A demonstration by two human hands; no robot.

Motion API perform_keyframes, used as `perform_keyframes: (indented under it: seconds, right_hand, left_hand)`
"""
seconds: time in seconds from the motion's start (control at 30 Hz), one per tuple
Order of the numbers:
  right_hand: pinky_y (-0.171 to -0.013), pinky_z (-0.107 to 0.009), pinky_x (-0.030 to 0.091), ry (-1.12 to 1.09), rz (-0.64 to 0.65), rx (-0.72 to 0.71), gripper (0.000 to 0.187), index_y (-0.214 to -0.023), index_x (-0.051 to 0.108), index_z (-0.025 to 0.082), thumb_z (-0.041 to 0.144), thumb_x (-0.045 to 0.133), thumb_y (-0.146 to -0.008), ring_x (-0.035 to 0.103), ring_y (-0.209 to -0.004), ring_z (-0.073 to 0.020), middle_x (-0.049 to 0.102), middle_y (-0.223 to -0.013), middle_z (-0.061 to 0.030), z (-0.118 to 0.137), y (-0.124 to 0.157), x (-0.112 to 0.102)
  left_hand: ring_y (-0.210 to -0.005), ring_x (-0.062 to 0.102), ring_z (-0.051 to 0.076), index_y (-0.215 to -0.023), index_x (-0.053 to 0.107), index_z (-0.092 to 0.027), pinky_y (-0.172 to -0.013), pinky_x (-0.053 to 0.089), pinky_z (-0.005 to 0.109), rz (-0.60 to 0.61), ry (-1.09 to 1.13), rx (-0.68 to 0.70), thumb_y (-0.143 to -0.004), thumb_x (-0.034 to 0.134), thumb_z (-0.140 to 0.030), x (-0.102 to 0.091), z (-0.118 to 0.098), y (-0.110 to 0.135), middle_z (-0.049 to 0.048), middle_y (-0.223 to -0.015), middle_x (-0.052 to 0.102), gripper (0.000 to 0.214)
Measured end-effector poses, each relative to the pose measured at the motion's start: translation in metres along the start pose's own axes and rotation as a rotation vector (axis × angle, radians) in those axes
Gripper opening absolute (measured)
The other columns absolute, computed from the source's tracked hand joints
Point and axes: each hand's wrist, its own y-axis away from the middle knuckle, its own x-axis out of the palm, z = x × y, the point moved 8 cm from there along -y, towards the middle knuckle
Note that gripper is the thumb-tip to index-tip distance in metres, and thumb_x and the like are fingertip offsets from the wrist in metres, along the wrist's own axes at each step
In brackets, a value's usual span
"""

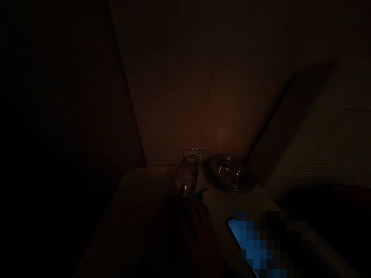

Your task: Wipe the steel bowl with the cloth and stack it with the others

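The scene is very dark. My left hand [188,227] is only a dim shape low in the middle. It seems closed on the lower rim of a steel plate [185,179], which stands tilted on edge above the table [139,200]. A thin shiny piece [201,192] juts out at the top of the hand; I cannot make out what it is. To the right a phone [240,235] glows blue, its screen partly under a blurred patch. My right hand [285,239] is a dark form in that patch, its fingers hidden.
A stack of round steel plates [233,175] lies flat at the table's far end, near the wall. A small white socket plate [196,154] sits on the wall behind it. A pale boxy surface [319,135] rises on the right. The left side is black.
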Motion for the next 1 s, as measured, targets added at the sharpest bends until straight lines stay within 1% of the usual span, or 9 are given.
perform_keyframes:
  seconds: [0.13,0.27,0.4,0.47,0.53,0.63,0.73,0.9,1.0]
  right_hand:
    - [-0.097,-0.051,0.046,-0.132,0.088,0.048,0.051,-0.139,0.039,0.011,0.014,0.041,-0.088,0.03,-0.137,-0.0317,0.033,-0.147,-0.0194,-0.023,-0.032,-0.002]
    - [-0.102,-0.05,0.043,-0.191,0.154,0.13,0.049,-0.141,0.034,0.008,0.016,0.035,-0.093,0.033,-0.136,-0.0276,0.037,-0.145,-0.0197,-0.041,-0.055,-0.004]
    - [-0.097,-0.056,0.045,-0.112,0.172,-0.002,0.051,-0.14,0.039,0.01,0.016,0.04,-0.09,0.024,-0.138,-0.0347,0.033,-0.148,-0.0197,-0.021,-0.039,-0.004]
    - [-0.094,-0.06,0.044,-0.064,0.157,-0.092,0.05,-0.137,0.044,0.013,0.015,0.043,-0.087,0.021,-0.139,-0.0376,0.036,-0.147,-0.0174,-0.01,-0.029,-0.004]
    - [-0.096,-0.062,0.041,-0.046,0.145,-0.129,0.049,-0.135,0.046,0.015,0.013,0.044,-0.086,0.023,-0.138,-0.0368,0.04,-0.144,-0.0154,-0.008,-0.029,-0.005]
    - [-0.102,-0.058,0.039,-0.096,0.174,-0.042,0.051,-0.138,0.042,0.012,0.014,0.043,-0.088,0.03,-0.136,-0.0322,0.04,-0.144,-0.0155,-0.022,-0.045,-0.005]
    - [-0.103,-0.052,0.041,-0.191,0.183,0.077,0.051,-0.142,0.037,0.014,0.016,0.04,-0.091,0.03,-0.137,-0.0292,0.034,-0.148,-0.0144,-0.035,-0.058,-0.006]
    - [-0.105,-0.047,0.041,-0.32,0.206,0.152,0.053,-0.144,0.032,0.022,0.016,0.042,-0.092,0.022,-0.14,-0.0294,0.01,-0.156,-0.0096,-0.031,-0.045,-0.001]
    - [-0.104,-0.041,0.043,-0.38,0.189,0.175,0.054,-0.145,0.029,0.024,0.014,0.04,-0.093,0.031,-0.137,-0.0242,0.024,-0.153,-0.0093,-0.032,-0.034,0.0]
  left_hand:
    - [-0.103,0.058,0.021,-0.117,0.057,-0.019,-0.088,0.049,0.041,-0.001,0.003,-0.006,-0.091,0.05,-0.036,-0.001,0.0,0.001,0.009,-0.122,0.057,0.032]
    - [-0.102,0.058,0.021,-0.118,0.056,-0.018,-0.087,0.049,0.042,-0.001,0.015,-0.007,-0.091,0.051,-0.036,-0.001,-0.002,0.002,0.0092,-0.121,0.057,0.033]
    - [-0.103,0.058,0.021,-0.117,0.057,-0.019,-0.088,0.049,0.042,0.007,0.025,-0.003,-0.091,0.051,-0.036,0.001,-0.002,0.002,0.0092,-0.121,0.057,0.032]
    - [-0.103,0.058,0.02,-0.117,0.057,-0.019,-0.088,0.049,0.042,0.013,0.026,-0.002,-0.091,0.05,-0.035,0.003,-0.002,0.001,0.0096,-0.122,0.056,0.031]
    - [-0.104,0.058,0.02,-0.118,0.056,-0.02,-0.089,0.049,0.042,0.02,0.026,-0.002,-0.091,0.05,-0.035,0.004,-0.002,0.002,0.0098,-0.123,0.056,0.032]
    - [-0.104,0.058,0.02,-0.117,0.057,-0.019,-0.089,0.049,0.042,0.029,0.024,-0.003,-0.091,0.051,-0.036,0.006,-0.005,0.003,0.0094,-0.123,0.056,0.032]
    - [-0.104,0.058,0.021,-0.116,0.057,-0.019,-0.089,0.048,0.042,0.021,0.02,-0.001,-0.091,0.051,-0.036,0.004,-0.008,0.004,0.0092,-0.122,0.057,0.032]
    - [-0.106,0.057,0.021,-0.117,0.058,-0.02,-0.091,0.047,0.043,-0.019,0.015,0.01,-0.091,0.051,-0.037,0.0,-0.008,0.003,0.0093,-0.124,0.057,0.032]
    - [-0.107,0.057,0.021,-0.117,0.058,-0.019,-0.093,0.046,0.044,-0.051,0.01,0.012,-0.091,0.05,-0.038,-0.002,-0.003,0.001,0.0095,-0.124,0.057,0.033]
